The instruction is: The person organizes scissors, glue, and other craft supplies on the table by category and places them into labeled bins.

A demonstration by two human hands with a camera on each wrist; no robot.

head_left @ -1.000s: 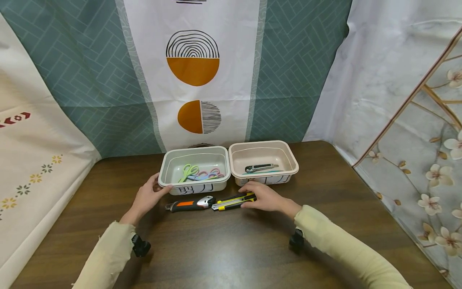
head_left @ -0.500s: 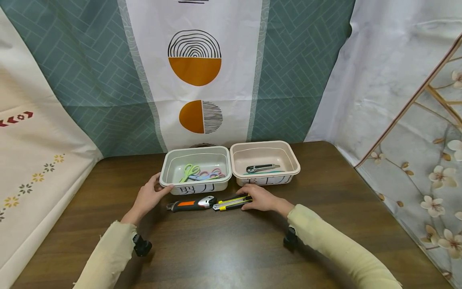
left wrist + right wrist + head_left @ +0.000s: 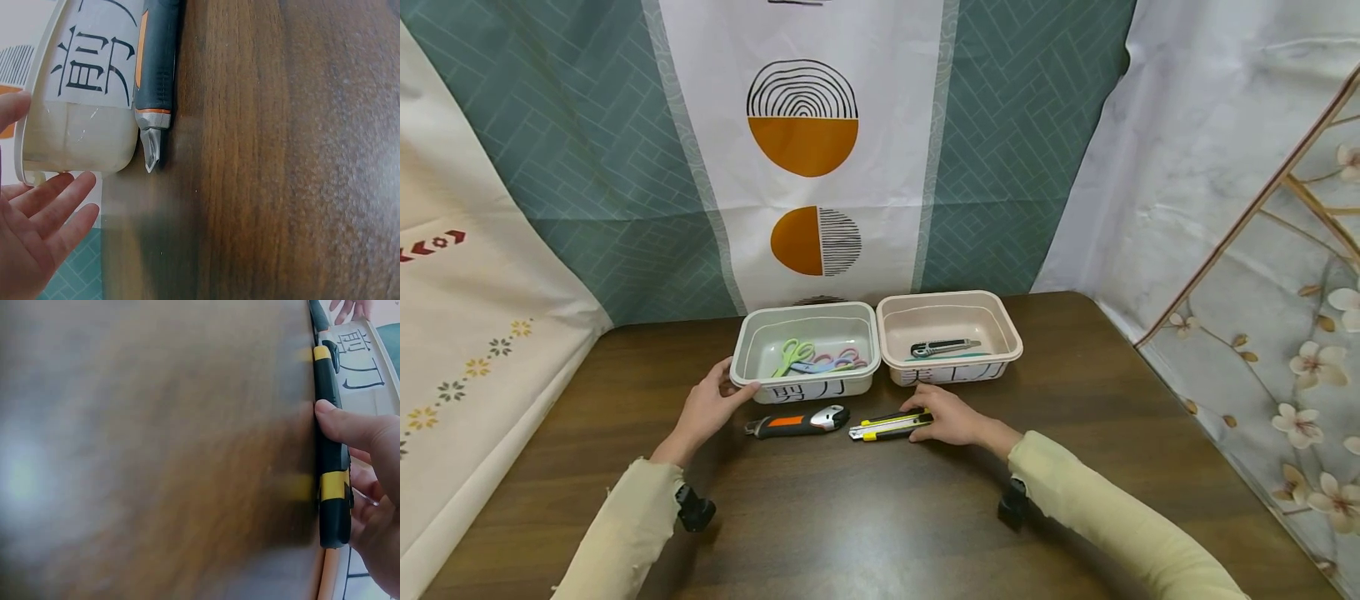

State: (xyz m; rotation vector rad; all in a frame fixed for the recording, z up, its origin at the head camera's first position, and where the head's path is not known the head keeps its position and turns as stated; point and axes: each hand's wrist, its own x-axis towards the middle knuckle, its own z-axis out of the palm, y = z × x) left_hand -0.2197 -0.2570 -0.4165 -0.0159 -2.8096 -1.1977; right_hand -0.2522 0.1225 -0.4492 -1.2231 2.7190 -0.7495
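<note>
My right hand (image 3: 951,418) pinches a black-and-yellow utility knife (image 3: 880,428) near one end, thumb on one side and fingers on the other. I cannot tell whether the knife touches the table. With its thumb on the rim and fingers round the corner, my left hand (image 3: 706,408) holds the grey bin (image 3: 867,382). Scissors (image 3: 791,354) with green handles lie in that bin among other scissors. A black-and-orange cutter (image 3: 786,427) with a silver head rests in front of it; its pointed metal end shows in the left wrist view.
Beside the grey bin stands a beige bin (image 3: 1015,346) with a small black-and-grey utility knife (image 3: 945,347) and a teal item (image 3: 955,357) inside. Both bins carry written labels. A brown wooden table (image 3: 820,517) lies under everything, with a patterned cloth (image 3: 1022,150) hanging behind it.
The black-and-yellow utility knife has shifted slightly right with my right hand, and its tip no longer overlaps the orange cutter's head. My left hand has stayed at the grey bin's corner.
</note>
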